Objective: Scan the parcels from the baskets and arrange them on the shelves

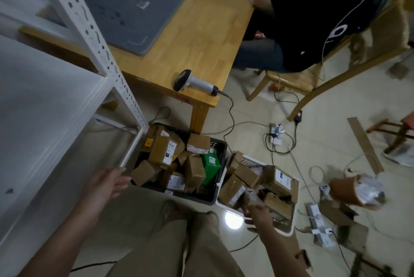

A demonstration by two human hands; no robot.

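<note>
Two baskets of parcels stand on the floor in front of me. The black basket [220, 147] holds several brown cardboard parcels and a green box [211, 167]. The white basket [248, 161] to its right also holds several brown parcels. My left hand [107, 183] hovers with fingers relaxed beside the black basket's left edge, holding nothing. My right hand [257, 213] reaches into the near corner of the white basket and its fingers touch a small parcel [252, 198] there; the grip is blurred. A grey barcode scanner [193, 83] lies on the wooden table's corner. The white metal shelf [44, 102] stands at the left.
A person in a black top sits on a wooden chair [309, 88] at the table [201, 37], which carries a grey mat [134, 8]. Cables and power strips [276, 133] lie across the floor at the right, with a brown bin [349, 189] and cardboard scraps nearby.
</note>
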